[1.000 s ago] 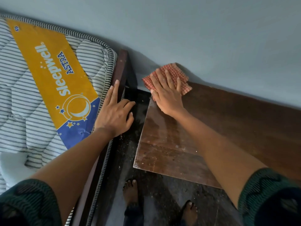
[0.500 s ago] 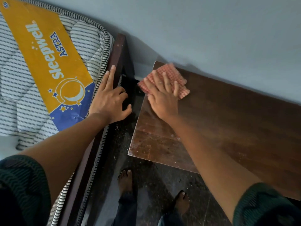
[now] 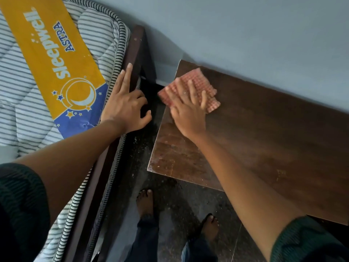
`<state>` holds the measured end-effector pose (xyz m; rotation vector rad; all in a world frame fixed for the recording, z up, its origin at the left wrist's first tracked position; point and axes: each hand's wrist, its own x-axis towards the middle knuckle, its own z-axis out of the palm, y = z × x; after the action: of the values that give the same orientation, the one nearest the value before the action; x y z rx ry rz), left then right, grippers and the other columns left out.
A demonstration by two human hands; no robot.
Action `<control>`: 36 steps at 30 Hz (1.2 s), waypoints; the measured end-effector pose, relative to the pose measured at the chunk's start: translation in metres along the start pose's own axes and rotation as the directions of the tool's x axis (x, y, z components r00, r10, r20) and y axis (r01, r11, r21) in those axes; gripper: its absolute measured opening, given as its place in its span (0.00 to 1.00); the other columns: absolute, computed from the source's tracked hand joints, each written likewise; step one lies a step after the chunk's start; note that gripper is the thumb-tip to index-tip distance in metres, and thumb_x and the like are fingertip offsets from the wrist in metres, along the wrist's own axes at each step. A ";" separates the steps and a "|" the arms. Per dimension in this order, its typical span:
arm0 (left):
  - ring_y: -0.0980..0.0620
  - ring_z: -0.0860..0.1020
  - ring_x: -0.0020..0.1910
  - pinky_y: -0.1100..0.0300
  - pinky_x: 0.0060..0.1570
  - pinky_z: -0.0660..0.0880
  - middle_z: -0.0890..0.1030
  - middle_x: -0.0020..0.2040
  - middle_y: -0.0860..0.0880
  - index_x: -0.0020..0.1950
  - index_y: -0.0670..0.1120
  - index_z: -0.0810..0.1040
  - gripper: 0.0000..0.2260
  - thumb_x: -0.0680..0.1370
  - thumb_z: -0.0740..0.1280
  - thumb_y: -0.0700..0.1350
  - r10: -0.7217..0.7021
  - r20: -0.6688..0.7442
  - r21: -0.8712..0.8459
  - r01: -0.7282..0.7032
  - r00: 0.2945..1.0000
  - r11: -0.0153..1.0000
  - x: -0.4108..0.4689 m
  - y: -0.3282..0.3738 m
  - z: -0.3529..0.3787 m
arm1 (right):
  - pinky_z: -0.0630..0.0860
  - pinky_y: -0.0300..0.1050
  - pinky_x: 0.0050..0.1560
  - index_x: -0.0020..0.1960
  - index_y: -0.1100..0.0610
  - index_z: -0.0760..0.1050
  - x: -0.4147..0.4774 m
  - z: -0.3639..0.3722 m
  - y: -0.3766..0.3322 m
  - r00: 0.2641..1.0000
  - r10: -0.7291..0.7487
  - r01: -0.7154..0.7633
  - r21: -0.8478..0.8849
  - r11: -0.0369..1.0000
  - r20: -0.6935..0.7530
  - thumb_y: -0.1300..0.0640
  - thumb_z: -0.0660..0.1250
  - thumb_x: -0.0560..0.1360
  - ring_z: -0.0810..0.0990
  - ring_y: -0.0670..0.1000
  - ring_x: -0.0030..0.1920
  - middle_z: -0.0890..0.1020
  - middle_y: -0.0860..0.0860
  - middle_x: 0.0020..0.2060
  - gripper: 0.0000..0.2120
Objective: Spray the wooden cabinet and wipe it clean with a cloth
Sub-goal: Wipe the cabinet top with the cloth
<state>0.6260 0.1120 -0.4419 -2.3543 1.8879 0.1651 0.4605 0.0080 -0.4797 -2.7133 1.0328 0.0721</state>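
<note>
The dark wooden cabinet top (image 3: 264,133) fills the right half of the view, its near-left corner dusty and streaked. A red checked cloth (image 3: 200,82) lies folded at the cabinet's far-left corner. My right hand (image 3: 187,112) presses flat on the cloth, fingers spread over it. My left hand (image 3: 126,108) rests on the dark wooden bed frame (image 3: 136,52) to the left, fingers apart, holding nothing. No spray bottle is in view.
A striped mattress (image 3: 22,103) with a yellow and blue label lies on the bed at left. A pale wall (image 3: 245,31) runs behind the cabinet. Between bed and cabinet is a narrow gap of dark speckled floor (image 3: 181,205), where my bare feet stand.
My right hand has slid the cloth from the far-left corner edge a little toward me and to the right over the cabinet top. The left hand stays on the bed frame.
</note>
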 end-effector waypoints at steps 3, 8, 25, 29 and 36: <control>0.36 0.44 0.76 0.45 0.75 0.41 0.83 0.51 0.47 0.47 0.43 0.83 0.25 0.72 0.54 0.59 0.000 0.010 0.013 0.000 1.000 1.000 0.000 0.000 0.000 | 0.47 0.62 0.72 0.75 0.43 0.56 -0.032 0.003 0.018 0.976 -0.214 0.215 -0.086 0.973 0.029 0.48 0.49 0.80 0.51 0.54 0.76 0.56 0.46 0.76 0.24; 0.36 0.44 0.76 0.46 0.75 0.40 0.83 0.51 0.47 0.48 0.44 0.83 0.25 0.72 0.53 0.59 -0.010 0.018 0.032 0.009 1.000 0.999 -0.001 0.001 -0.002 | 0.43 0.59 0.72 0.75 0.44 0.57 -0.047 -0.009 0.067 0.999 0.023 -0.021 -0.062 0.998 0.038 0.48 0.44 0.79 0.51 0.55 0.76 0.56 0.46 0.76 0.25; 0.36 0.45 0.75 0.45 0.75 0.41 0.83 0.51 0.46 0.47 0.43 0.83 0.24 0.73 0.54 0.58 0.007 -0.021 0.016 -0.007 1.000 1.000 -0.002 0.001 0.000 | 0.47 0.64 0.71 0.76 0.43 0.50 -0.060 -0.018 0.081 0.971 0.220 -0.216 -0.050 0.975 0.096 0.46 0.40 0.77 0.46 0.55 0.76 0.50 0.47 0.77 0.27; 0.35 0.46 0.75 0.43 0.74 0.44 0.83 0.50 0.45 0.46 0.43 0.83 0.24 0.72 0.54 0.58 0.012 -0.022 0.028 -0.011 1.000 1.000 -0.002 0.000 0.000 | 0.37 0.63 0.71 0.76 0.43 0.44 -0.035 -0.011 0.020 0.980 0.158 -0.159 0.001 0.987 0.119 0.46 0.40 0.78 0.39 0.56 0.76 0.39 0.45 0.76 0.26; 0.35 0.47 0.75 0.43 0.74 0.45 0.83 0.50 0.45 0.46 0.43 0.83 0.24 0.72 0.53 0.58 0.007 -0.014 0.025 -0.006 1.000 1.000 -0.002 0.001 0.000 | 0.47 0.62 0.73 0.75 0.43 0.56 -0.131 0.012 0.004 0.939 -0.331 0.337 -0.056 0.940 0.087 0.51 0.56 0.77 0.51 0.54 0.76 0.54 0.45 0.76 0.27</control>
<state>0.6251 0.1134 -0.4412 -2.3399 1.8928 0.1255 0.3607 0.0930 -0.4747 -2.8821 0.5454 0.1533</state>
